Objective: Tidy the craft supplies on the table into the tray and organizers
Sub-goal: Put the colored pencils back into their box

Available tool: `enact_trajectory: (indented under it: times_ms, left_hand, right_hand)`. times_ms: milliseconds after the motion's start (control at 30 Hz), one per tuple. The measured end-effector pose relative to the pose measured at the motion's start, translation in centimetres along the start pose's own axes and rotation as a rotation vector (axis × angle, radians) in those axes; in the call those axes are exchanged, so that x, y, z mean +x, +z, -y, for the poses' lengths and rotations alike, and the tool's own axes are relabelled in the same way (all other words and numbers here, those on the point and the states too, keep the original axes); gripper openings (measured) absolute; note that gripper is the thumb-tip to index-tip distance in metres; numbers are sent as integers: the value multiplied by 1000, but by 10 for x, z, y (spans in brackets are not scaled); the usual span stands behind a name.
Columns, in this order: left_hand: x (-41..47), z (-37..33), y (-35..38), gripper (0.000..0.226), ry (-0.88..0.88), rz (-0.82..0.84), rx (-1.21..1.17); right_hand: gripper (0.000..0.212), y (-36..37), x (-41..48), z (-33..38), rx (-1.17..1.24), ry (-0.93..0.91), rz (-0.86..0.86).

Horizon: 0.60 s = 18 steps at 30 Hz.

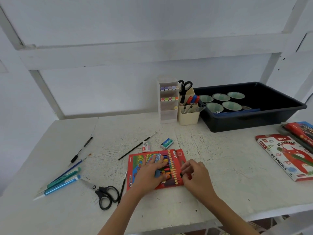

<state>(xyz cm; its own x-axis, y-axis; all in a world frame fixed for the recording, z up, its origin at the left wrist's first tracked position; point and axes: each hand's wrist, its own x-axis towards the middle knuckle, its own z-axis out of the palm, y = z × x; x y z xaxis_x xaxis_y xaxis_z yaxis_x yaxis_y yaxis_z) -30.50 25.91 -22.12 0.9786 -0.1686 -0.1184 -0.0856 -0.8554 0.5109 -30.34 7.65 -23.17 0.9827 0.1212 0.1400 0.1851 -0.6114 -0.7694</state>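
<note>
A red box of crayons (135,168) lies flat near the table's front edge, its crayons showing in a row. My left hand (149,173) rests across the box with the fingers spread over the crayons. My right hand (194,175) is at the box's right edge, its fingers curled and pinching a crayon there. A dark tray (271,116) with several paper cups stands at the back right. Beside it are a cream pen holder (188,116) and a clear marker organizer (167,102).
Black scissors (105,195) and a thin brush (122,187) lie left of the box. Blue and green pens (62,180) and a black pen (81,150) are farther left. Two small boxes (166,143) sit behind the crayons. An oil pastels box (286,156) is at right.
</note>
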Motion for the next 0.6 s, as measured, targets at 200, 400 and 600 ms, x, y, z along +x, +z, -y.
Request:
enact_trajectory:
  times_ms: [200,400,600]
  left_hand:
    - [-1,-44,6,49,33,-40,363]
    - [4,-41,3,30,123,-236,82]
    - [5,-23,10,48,-19,-233,-55]
  right_hand:
    - [32,-23,8,-16,47,85,-30]
    - [25,-43,24,-42,-180,219,-208]
    - [26,-12,-22,-14,0,394,-475]
